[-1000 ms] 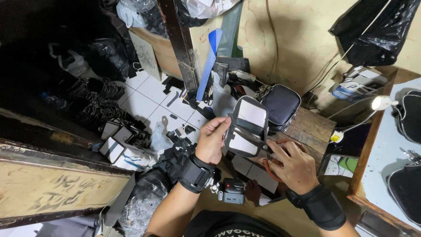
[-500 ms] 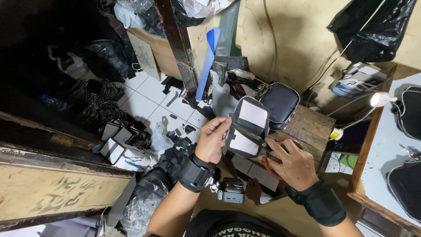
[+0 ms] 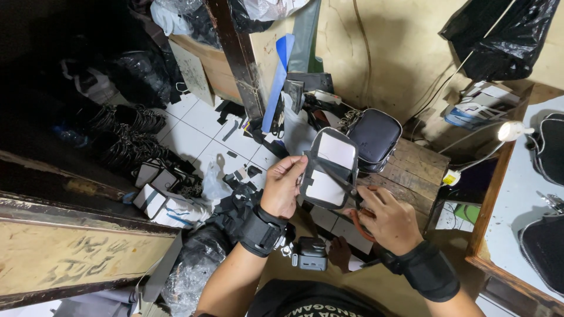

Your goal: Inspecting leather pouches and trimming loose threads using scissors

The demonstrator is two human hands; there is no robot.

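Left hand (image 3: 283,189), wrist in a black strap, grasps the left edge of an opened dark pouch panel (image 3: 328,170) with two white card inserts, thumb on top, fingers curled behind. The panel sits mid-frame, raised above the wooden bench (image 3: 418,170), tilted toward the camera. Right hand (image 3: 389,220), also strapped at the wrist, is clenched around the orange handles of a pair of scissors (image 3: 348,194); the blades run toward 11 o'clock across the panel's lower right side and appear to meet its edge, though the contact point is too dark to be sure. At 1 o'clock from the panel, a finished black zip pouch (image 3: 375,138) rests on the bench, just beside the panel's top corner. At 3 o'clock, well apart, a small white lamp (image 3: 512,130) glows on a bent neck. At 6 o'clock, near the person's chest, a small grey boxy device (image 3: 310,255). At 9 o'clock, on the white tiled floor (image 3: 188,138), lie scattered black offcuts and stacked cut panels (image 3: 154,185).
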